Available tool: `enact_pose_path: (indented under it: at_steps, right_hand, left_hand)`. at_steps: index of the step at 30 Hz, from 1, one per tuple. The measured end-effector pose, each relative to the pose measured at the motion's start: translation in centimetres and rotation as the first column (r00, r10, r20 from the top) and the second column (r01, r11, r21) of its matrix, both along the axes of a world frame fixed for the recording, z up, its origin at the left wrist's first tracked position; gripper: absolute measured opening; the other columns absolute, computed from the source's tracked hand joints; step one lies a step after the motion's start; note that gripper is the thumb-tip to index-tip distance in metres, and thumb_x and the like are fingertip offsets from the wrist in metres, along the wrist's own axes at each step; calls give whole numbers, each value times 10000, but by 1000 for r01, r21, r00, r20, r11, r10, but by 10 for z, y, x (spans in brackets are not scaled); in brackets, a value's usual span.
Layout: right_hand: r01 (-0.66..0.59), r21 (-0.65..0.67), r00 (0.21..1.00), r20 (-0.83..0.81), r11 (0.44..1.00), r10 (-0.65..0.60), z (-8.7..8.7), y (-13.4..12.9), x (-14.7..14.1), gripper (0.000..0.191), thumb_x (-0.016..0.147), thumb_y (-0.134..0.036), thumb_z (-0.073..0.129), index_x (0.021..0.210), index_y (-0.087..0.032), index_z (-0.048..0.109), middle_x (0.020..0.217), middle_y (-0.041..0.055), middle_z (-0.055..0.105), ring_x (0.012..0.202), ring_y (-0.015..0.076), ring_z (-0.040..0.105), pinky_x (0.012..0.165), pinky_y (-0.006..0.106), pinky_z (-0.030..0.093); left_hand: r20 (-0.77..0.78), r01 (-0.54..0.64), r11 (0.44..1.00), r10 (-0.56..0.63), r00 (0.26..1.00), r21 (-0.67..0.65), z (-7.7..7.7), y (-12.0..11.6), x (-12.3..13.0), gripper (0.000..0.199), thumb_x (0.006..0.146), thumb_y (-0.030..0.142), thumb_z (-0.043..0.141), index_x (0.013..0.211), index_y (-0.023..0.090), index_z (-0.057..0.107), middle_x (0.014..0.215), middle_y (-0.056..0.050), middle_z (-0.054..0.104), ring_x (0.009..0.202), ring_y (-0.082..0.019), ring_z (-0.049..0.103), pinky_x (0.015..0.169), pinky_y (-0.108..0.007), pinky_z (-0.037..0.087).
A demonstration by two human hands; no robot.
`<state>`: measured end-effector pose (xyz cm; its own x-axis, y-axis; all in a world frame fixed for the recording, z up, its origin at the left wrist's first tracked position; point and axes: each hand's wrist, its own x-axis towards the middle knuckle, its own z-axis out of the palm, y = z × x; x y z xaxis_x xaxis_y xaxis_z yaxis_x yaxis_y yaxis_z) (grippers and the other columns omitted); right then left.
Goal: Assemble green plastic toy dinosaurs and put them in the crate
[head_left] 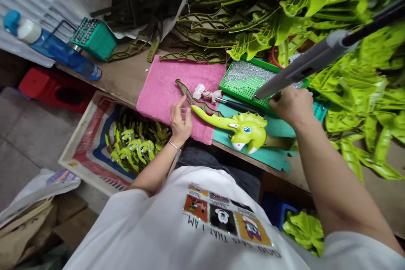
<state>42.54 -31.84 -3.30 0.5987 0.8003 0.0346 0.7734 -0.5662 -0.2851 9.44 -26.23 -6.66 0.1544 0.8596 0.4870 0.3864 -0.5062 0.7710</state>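
Far left of the left fingers stands a bottle point(60, 52); nearer them, and lower, a crate point(69, 145) holds finished-looking toys. The left hand point(180, 124) is over the cloth point(158, 88), its fingers loosely curved and parted, thumb off the index. A dark strip point(202, 103) runs just past those fingertips (contact is hard to judge).

Just right of them lies the toy point(253, 130), partly on the green mat point(278, 160). Its long axis slants from the narrow tip beside the left thumb down to the horned head; the left hand is nearer that tip, the right hand point(292, 105) nearer the head. Beyond the toy are the tray point(236, 94) and the driver point(300, 67), slanting past the right fingers, which are curled together; what they pinch, if anything, I cannot tell.
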Motion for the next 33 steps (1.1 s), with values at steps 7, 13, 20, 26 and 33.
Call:
enact_pose_path:
  at_steps: [7,13,20,26,33]
  right_hand:
    - [8,436,974,-207,900,91,21,-44,-30,228,724,-162,665,790,-270,476,761,65,698,663,234,686,675,406,539]
    - [-160,635,848,-304,756,435,17,-109,-99,218,816,-276,702,917,-251,510,832,30,696,757,205,725,649,352,607]
    - [-475,529,837,25,703,547,-1,-120,-122,182,845,-157,640,912,-259,505,783,-2,720,678,179,648,685,368,481]
    - [-597,485,779,158,639,607,-2,-120,-122,211,823,-107,653,912,-258,535,787,-24,730,699,180,648,679,358,463]
    - [-161,779,907,-126,606,402,18,-93,-86,471,762,-252,790,1165,-269,546,1228,79,670,1073,253,680,845,430,561]
  left_hand:
    - [460,166,782,168,872,-601,-19,7,22,547,874,572,687,1254,257,452,1077,-53,658,970,-154,697,826,-278,577]
    - [566,344,645,168,807,-683,-13,14,30,393,792,357,799,1032,235,513,827,45,641,740,-84,666,693,-194,567]
    - [604,441,541,164,780,-716,-1,8,29,354,824,433,746,909,241,462,810,50,629,760,-116,681,778,-304,613]
    - [605,438,497,244,757,-749,15,8,31,380,772,269,802,880,228,441,741,87,602,668,-80,640,767,-287,614]
    - [665,519,424,373,647,-742,29,-14,41,334,799,293,765,871,221,447,775,80,617,717,-90,664,779,-253,567]
